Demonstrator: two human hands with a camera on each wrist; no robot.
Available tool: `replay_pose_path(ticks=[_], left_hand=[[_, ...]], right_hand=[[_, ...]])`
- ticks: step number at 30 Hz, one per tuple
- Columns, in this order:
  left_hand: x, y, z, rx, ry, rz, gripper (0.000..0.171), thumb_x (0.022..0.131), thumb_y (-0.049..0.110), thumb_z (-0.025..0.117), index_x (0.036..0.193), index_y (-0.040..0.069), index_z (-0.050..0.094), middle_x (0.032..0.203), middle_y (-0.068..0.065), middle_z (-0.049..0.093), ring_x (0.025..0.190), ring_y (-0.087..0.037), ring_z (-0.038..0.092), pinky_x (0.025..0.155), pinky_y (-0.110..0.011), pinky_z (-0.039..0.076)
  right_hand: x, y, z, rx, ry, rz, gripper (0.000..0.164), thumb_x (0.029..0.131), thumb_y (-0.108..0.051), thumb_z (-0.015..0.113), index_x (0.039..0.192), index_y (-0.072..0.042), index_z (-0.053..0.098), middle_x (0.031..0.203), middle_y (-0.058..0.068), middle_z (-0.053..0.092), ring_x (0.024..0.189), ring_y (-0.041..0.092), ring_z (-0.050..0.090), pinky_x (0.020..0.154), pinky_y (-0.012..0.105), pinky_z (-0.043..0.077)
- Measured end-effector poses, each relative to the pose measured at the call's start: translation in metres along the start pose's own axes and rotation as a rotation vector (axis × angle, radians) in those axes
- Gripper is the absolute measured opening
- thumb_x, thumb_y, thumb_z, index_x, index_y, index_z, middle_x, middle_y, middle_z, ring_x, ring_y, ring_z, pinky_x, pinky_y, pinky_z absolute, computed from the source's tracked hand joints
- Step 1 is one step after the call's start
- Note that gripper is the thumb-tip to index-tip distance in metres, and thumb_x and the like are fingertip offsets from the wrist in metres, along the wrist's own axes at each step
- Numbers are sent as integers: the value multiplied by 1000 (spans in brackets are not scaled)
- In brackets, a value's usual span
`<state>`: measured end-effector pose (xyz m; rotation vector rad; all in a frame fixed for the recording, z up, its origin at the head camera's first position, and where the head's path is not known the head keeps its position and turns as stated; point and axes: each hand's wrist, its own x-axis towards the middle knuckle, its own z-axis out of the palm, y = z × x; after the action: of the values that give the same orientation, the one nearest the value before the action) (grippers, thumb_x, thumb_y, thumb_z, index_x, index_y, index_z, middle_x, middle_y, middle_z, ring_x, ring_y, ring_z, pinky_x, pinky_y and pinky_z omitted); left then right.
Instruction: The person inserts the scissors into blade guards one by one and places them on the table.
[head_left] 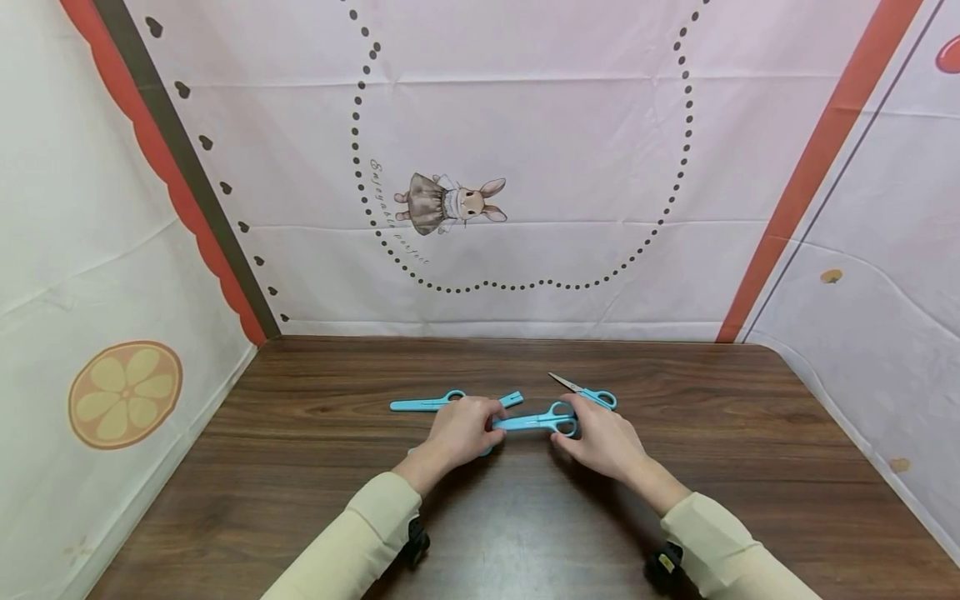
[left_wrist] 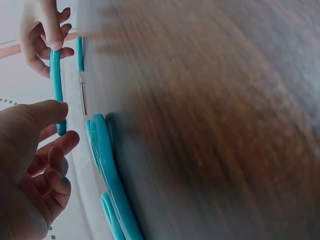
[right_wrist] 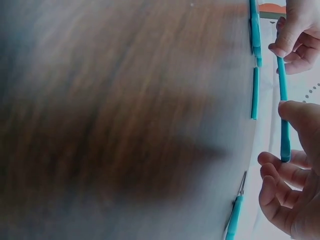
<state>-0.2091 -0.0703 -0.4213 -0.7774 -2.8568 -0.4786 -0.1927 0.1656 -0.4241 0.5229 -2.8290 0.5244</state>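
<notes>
Between both hands, a pair of light-blue scissors (head_left: 525,422) is held above the table, its blades inside a blue cover. My left hand (head_left: 462,429) pinches the covered blade end between thumb and fingers. At the handle loops, my right hand (head_left: 603,437) grips with thumb and fingertips. In the left wrist view these scissors (left_wrist: 56,85) appear edge-on, raised off the wood. Just past the right fingers lie other blue scissors (head_left: 600,399) with bare metal blades. A loose blue blade cover (head_left: 512,399) rests behind the left fingers, seen too as a cover (right_wrist: 255,92) in the right wrist view.
Covered blue scissors (head_left: 418,405) lie left of the left hand, their handles partly behind it. Another blue piece (head_left: 486,452) shows under the left wrist, mostly hidden. The brown wooden table (head_left: 315,467) meets printed cloth walls (head_left: 525,167) at the back and sides.
</notes>
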Motion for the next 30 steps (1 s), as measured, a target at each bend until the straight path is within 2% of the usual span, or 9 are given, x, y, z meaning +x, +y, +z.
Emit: replay_pose_path(ticks=[8,15,30], left_hand=[[2,3,1,7,-13,-2,16,83,29,67,97,23,69,61,15,48,46,-2,41,41,-19,33],[3,6,1,11,-34,-6,17,83,31,67,97,22,69,64,15,51,50,-2,44,43,-20,35],[10,16,2,36,-121,-42,16,84,30,66,98,23,69,67,12,58,50,-2,46,42,-22,37]], right_hand=[[-1,3,-2,-11,-22,9,57,77,-41,70,124,-14,52,103,2,65,66,6,52,51,27,42],[-3,5,-2,-25,-6,8,57,75,-40,72,121,-12,54,102,2,66,75,12,58,57,34,47],[-5,11,-5,-30,-47,16,51,75,-41,72,116,-14,56,97,1,66,71,13,58,55,34,45]])
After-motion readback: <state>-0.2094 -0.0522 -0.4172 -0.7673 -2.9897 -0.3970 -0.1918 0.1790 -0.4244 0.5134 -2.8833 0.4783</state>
